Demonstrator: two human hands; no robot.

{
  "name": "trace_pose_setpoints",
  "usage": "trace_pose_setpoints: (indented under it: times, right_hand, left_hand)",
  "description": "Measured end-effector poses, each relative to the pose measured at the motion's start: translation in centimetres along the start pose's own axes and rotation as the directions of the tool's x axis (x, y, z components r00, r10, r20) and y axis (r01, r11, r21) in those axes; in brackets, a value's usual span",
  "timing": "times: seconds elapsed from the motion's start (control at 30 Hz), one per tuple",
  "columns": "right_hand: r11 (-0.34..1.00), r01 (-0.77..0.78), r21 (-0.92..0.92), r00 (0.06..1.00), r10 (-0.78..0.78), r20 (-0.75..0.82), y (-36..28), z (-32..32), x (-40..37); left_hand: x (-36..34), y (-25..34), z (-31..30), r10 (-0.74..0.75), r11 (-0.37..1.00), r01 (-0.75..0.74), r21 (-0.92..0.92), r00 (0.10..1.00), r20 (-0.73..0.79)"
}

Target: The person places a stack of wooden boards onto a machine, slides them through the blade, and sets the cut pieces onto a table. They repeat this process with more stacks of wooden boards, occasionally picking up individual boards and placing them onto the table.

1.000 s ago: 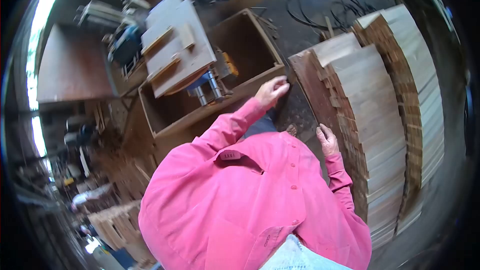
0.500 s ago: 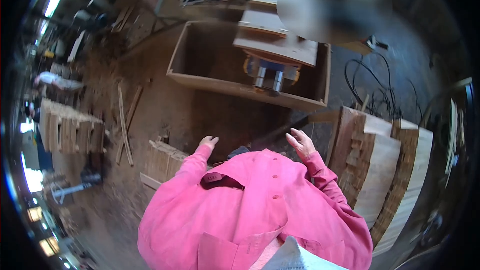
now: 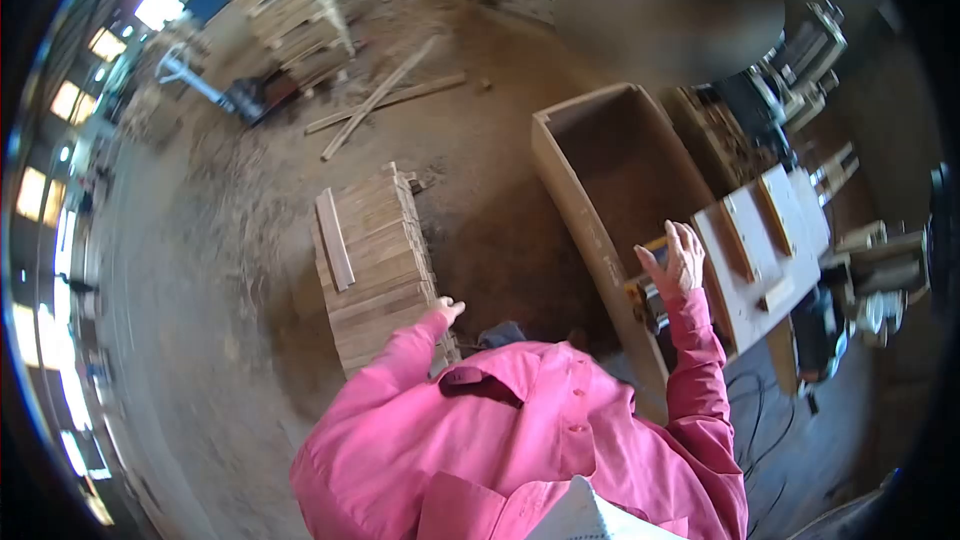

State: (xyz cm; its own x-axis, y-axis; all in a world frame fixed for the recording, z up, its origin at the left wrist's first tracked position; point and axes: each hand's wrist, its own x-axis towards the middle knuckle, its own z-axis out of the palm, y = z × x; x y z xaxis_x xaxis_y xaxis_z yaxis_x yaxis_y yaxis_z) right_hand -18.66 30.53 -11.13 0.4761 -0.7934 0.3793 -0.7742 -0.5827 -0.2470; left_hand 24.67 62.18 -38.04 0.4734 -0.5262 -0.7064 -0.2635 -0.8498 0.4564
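My right hand (image 3: 678, 258) is open with its fingers spread, above the edge of a machine carriage with a pale board table (image 3: 745, 250). Beneath that hand, part of a yellow and metal fitting (image 3: 648, 298) shows at the side of a large open wooden box (image 3: 575, 195). My left hand (image 3: 450, 309) hangs loose beside a stack of wooden planks (image 3: 375, 270), its fingers slightly curled with nothing seen in them. A single narrow strip of wood (image 3: 334, 240) lies on top of that stack. Both my sleeves are pink.
Two crossed wooden strips (image 3: 380, 100) lie on the dusty floor ahead. Beyond them are a tall wood stack (image 3: 295, 15) and a blue-handled pallet jack (image 3: 195, 80). Dark cables (image 3: 765, 430) trail on the floor at right, below machinery (image 3: 820, 330).
My view has swung left, so the box and machine now appear at right and the plank stack nearer the middle. My right hand has reached out over the machine's edge.
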Motion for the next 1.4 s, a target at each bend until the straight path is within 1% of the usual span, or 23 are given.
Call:
trace_pose_setpoints:
  times: [0.07,0.17,0.2,0.23,0.27,0.37,0.47,0.5,0.53,0.57,0.6,0.63,0.7,0.83,0.9,0.97,1.0,1.07,1.1,1.13,1.23,1.3,1.4]
  right_hand:
    - [0.995,0.078,-0.061,0.997,-0.079,-0.017,3.0,0.9,2.4]
    - [0.987,0.126,-0.095,0.992,-0.123,0.039,6.6,3.1,4.4]
    - [0.983,0.122,-0.138,0.990,-0.110,0.094,7.2,3.6,4.7]
    - [0.983,0.132,-0.128,0.989,-0.122,0.084,7.6,3.9,4.7]
    - [0.976,0.138,-0.171,0.982,-0.113,0.152,7.5,3.9,4.5]
    - [0.971,0.168,-0.172,0.973,-0.136,0.184,7.5,3.7,4.4]
    - [0.984,0.069,-0.166,0.989,-0.045,0.142,6.6,2.3,5.0]
    - [0.974,0.065,-0.219,0.991,-0.037,0.130,6.7,2.3,5.0]
    - [0.972,0.035,-0.231,0.991,-0.005,0.132,7.0,2.2,4.8]
    - [0.969,0.011,-0.247,0.989,0.025,0.144,7.3,2.3,4.6]
    - [0.943,0.026,-0.331,0.989,0.023,0.143,7.5,2.6,3.9]
    - [0.909,0.031,-0.417,0.992,0.022,0.122,7.9,2.9,3.2]
    - [0.908,-0.148,-0.393,0.930,0.262,0.256,9.3,3.6,2.6]
    - [0.833,-0.174,-0.526,0.918,0.331,0.220,12.9,4.6,1.5]
    - [0.828,-0.375,-0.417,0.704,0.547,0.453,7.8,3.2,3.3]
    - [0.879,-0.402,-0.257,0.707,0.476,0.522,10.5,4.1,3.9]
    - [0.720,-0.217,-0.660,0.787,0.529,0.318,9.2,4.4,4.1]
    - [0.616,-0.184,-0.766,0.737,0.602,0.308,7.5,4.3,5.3]
    - [0.530,-0.177,-0.829,0.691,0.667,0.279,7.0,4.4,5.7]
    - [0.541,-0.155,-0.827,0.620,0.705,0.345,7.0,4.3,6.7]
    - [0.459,-0.079,-0.885,0.608,0.726,0.322,10.2,7.2,8.2]
    - [0.432,-0.033,-0.901,0.613,0.721,0.323,10.9,5.0,8.2]
    - [0.419,0.011,-0.908,0.627,0.704,0.332,12.6,7.8,10.3]
  left_hand:
    - [-2.2,-1.6,3.5,0.067,0.993,-0.068,-0.093,0.998,-0.012]
    - [-8.7,-3.2,7.2,-0.007,0.990,-0.004,-0.142,0.997,-0.077]
    - [-9.6,-5.3,9.0,-0.020,0.979,0.007,-0.205,0.998,-0.063]
    - [-11.3,-6.5,9.1,0.013,0.997,-0.010,-0.071,0.999,0.042]
    - [-13.0,-8.1,10.2,0.013,0.992,-0.001,-0.129,0.996,0.090]
    - [-18.7,-10.4,11.4,-0.143,0.990,0.143,-0.019,0.990,-0.012]
    - [-19.1,-16.9,14.1,-0.134,0.989,0.129,-0.068,0.989,-0.068]
    - [-18.2,-18.2,14.7,-0.237,0.971,0.237,-0.009,0.971,-0.003]
    - [-16.8,-21.1,16.7,-0.355,0.935,0.354,-0.035,0.934,-0.030]
    - [-18.5,-22.2,17.8,-0.331,0.936,0.306,-0.175,0.934,-0.137]
    - [-19.0,-22.8,18.5,-0.389,0.867,0.298,-0.398,0.906,-0.168]
    - [-20.4,-22.3,17.9,-0.398,0.838,0.255,-0.483,0.891,-0.220]
    - [-20.2,-21.2,16.0,-0.505,0.763,0.293,-0.576,0.827,-0.249]
    - [-14.7,-26.6,16.4,-0.645,0.638,0.353,-0.684,0.731,-0.224]
    - [-10.3,-32.0,18.0,-0.698,0.533,0.293,-0.794,0.683,-0.217]
    - [-6.1,-36.1,18.2,-0.742,0.344,0.235,-0.909,0.661,-0.110]
    - [-4.4,-36.8,17.1,-0.759,0.229,0.205,-0.952,0.649,-0.043]
    - [-0.9,-38.5,14.4,-0.799,-0.192,0.092,-0.977,0.564,0.210]
    - [1.1,-40.4,13.8,-0.787,-0.251,0.069,-0.965,0.565,0.246]
    - [2.9,-42.3,14.0,-0.776,-0.311,0.045,-0.949,0.565,0.282]
    - [6.7,-44.1,11.5,-0.805,-0.329,-0.092,-0.940,0.548,0.228]
    - [8.8,-45.9,11.7,-0.801,-0.360,-0.089,-0.929,0.540,0.259]
    - [11.8,-48.9,12.7,-0.749,-0.462,-0.172,-0.870,0.601,0.279]
